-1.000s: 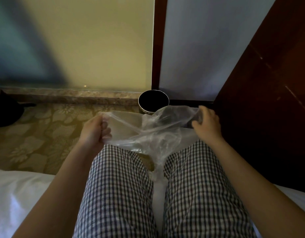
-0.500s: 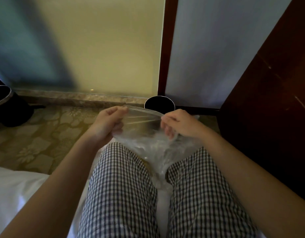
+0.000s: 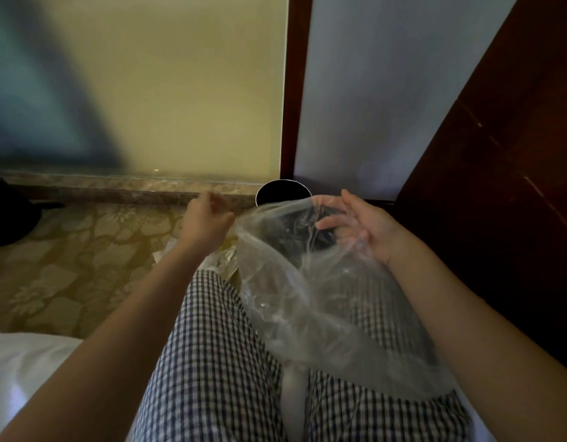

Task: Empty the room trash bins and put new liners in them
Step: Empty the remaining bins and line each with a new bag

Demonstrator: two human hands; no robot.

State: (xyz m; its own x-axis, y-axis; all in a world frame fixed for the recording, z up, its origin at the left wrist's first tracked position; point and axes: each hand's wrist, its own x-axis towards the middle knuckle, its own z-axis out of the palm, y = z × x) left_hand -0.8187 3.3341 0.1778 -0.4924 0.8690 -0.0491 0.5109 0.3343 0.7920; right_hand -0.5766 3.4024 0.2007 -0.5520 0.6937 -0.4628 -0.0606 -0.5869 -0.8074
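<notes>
A: Where's the liner [image 3: 307, 298]?
B: Draped over the right knee, mouth held apart. The left hand [image 3: 207, 220] pinches its rim (blurry); the right hand [image 3: 363, 226] is spread loose inside it.
A: Risk?
B: Film could slip off those loose fingers, or tear if yanked. The bin [image 3: 283, 191] sits beyond, on the floor, and looks unlined.

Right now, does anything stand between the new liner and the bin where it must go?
Nothing visible does. The left hand and right hand hold the liner over the knees; the bin stands open just beyond.
</notes>
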